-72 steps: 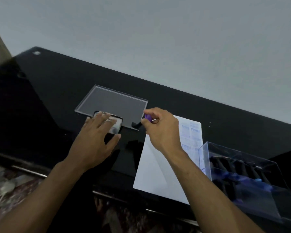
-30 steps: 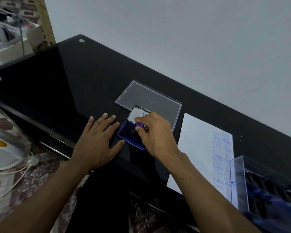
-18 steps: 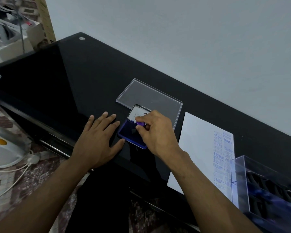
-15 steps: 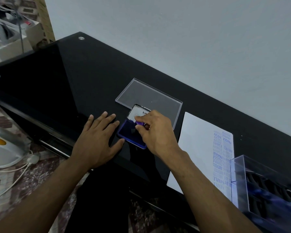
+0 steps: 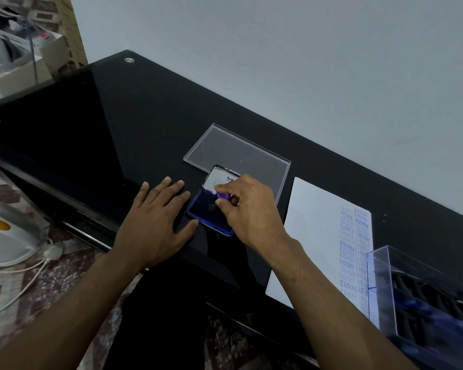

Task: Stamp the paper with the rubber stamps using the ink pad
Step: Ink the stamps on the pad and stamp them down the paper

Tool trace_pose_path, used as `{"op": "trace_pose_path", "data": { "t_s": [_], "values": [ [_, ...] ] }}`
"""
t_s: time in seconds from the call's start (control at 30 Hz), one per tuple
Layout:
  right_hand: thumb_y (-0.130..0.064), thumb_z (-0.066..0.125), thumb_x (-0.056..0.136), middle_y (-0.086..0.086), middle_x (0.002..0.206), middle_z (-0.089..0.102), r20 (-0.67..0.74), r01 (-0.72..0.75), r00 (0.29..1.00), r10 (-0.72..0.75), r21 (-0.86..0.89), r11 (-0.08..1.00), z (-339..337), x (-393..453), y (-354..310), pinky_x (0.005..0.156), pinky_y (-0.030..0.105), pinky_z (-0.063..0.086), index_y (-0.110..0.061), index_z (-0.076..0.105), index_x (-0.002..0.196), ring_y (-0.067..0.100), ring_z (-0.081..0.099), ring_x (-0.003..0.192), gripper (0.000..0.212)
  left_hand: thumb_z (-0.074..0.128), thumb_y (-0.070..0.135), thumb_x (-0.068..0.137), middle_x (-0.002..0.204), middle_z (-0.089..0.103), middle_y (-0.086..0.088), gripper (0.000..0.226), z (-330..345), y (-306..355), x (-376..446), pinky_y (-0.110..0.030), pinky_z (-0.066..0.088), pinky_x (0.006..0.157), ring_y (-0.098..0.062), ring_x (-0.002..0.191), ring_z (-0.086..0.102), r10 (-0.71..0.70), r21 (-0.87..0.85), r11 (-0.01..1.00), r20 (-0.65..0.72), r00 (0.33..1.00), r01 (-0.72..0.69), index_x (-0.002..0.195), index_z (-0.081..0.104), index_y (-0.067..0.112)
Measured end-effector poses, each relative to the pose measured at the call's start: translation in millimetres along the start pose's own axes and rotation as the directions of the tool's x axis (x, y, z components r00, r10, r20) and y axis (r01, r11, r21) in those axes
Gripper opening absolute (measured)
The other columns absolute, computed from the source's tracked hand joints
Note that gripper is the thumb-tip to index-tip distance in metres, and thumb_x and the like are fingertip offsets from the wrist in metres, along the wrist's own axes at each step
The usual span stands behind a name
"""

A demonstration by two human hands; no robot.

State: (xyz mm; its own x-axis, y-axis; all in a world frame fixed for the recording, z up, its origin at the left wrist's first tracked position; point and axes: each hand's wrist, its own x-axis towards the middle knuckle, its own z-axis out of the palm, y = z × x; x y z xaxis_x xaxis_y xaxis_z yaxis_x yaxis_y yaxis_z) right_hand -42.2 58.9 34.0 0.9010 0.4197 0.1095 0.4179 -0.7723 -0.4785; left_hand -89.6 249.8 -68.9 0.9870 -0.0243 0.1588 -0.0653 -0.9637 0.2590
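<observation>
The right hand (image 5: 247, 209) pinches a purple stamp (image 5: 222, 196) on the open ink pad (image 5: 202, 213). The left hand (image 5: 155, 222) lies spread flat on the counter (image 5: 134, 124) at the pad's nine o'clock. Paper (image 5: 316, 236) lies at three o'clock.

**Blue ink and purple knob on a black desk**

The desk (image 5: 145, 124) is glossy black. The ink pad (image 5: 203, 209) is deep blue, its open lid (image 5: 219, 178) white inside with dark lettering. The stamp (image 5: 223, 196) has a purple knob. The paper (image 5: 313, 236) is white with rows of blue stamped words. The wall (image 5: 305, 62) is pale grey.
</observation>
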Motion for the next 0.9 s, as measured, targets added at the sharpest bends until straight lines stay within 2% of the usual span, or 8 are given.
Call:
{"op": "trace_pose_path", "data": {
  "t_s": [0.5, 0.63, 0.73, 0.83, 0.9],
  "values": [
    [-0.023, 0.064, 0.094, -0.001, 0.118, 0.062, -0.012, 0.008, 1.000, -0.009, -0.015, 1.000, 2.5, -2.5, 1.8, 0.097, 0.031, 0.050, -0.022, 0.067, 0.124, 0.009, 0.057, 0.106, 0.031, 0.024, 0.074, 0.090, 0.161, 0.035, -0.001, 0.080, -0.7, 0.2, -1.1, -0.052, 0.009, 0.125, -0.018, 0.154, 0.017, 0.007, -0.033, 0.999, -0.003, 1.000, -0.007, 0.148, 0.047, 0.022],
    [-0.021, 0.066, 0.093, -0.002, 0.120, 0.063, -0.071, -0.017, 0.997, 0.022, 0.062, 0.998, 3.3, -7.1, 5.2, 0.094, 0.029, 0.053, -0.021, 0.068, 0.123, 0.010, 0.061, 0.101, 0.030, 0.025, 0.076, 0.087, 0.162, 0.031, 0.001, 0.083, -3.6, -0.8, 0.3, -0.050, 0.007, 0.126, -0.017, 0.154, 0.013, -0.001, -0.061, 0.998, 0.014, 1.000, 0.002, 0.150, 0.043, 0.025],
    [-0.021, 0.069, 0.091, -0.005, 0.115, 0.062, -0.177, -0.045, 0.981, 0.075, 0.167, 0.985, -3.1, -14.1, 11.2, 0.085, 0.020, 0.055, -0.024, 0.069, 0.121, 0.006, 0.062, 0.091, 0.030, 0.031, 0.075, 0.086, 0.162, 0.031, -0.001, 0.084, -8.1, 1.3, 2.0, -0.048, 0.011, 0.125, -0.019, 0.154, 0.016, -0.012, -0.151, 0.989, -0.009, 1.000, 0.010, 0.151, 0.042, 0.023],
    [-0.020, 0.071, 0.089, -0.008, 0.112, 0.063, -0.198, -0.084, 0.973, 0.120, 0.182, 0.980, -18.3, -22.1, 21.4, 0.078, 0.005, 0.048, -0.025, 0.071, 0.117, 0.002, 0.058, 0.088, 0.028, 0.041, 0.070, 0.089, 0.163, 0.030, -0.003, 0.080, -15.7, 13.1, 5.3, -0.043, 0.016, 0.125, -0.019, 0.154, 0.016, -0.006, -0.195, 0.981, -0.034, 0.999, -0.001, 0.151, 0.042, 0.020],
    [-0.020, 0.073, 0.088, -0.008, 0.110, 0.063, -0.212, -0.108, 0.967, 0.143, 0.172, 0.979, -29.3, -29.4, 30.2, 0.076, 0.003, 0.047, -0.026, 0.072, 0.115, 0.002, 0.059, 0.086, 0.028, 0.049, 0.064, 0.093, 0.163, 0.028, -0.001, 0.074, -20.0, 26.7, 10.2, -0.039, 0.014, 0.124, -0.017, 0.154, 0.013, 0.003, -0.211, 0.977, -0.036, 0.999, -0.010, 0.151, 0.041, 0.020]
  ]
}}
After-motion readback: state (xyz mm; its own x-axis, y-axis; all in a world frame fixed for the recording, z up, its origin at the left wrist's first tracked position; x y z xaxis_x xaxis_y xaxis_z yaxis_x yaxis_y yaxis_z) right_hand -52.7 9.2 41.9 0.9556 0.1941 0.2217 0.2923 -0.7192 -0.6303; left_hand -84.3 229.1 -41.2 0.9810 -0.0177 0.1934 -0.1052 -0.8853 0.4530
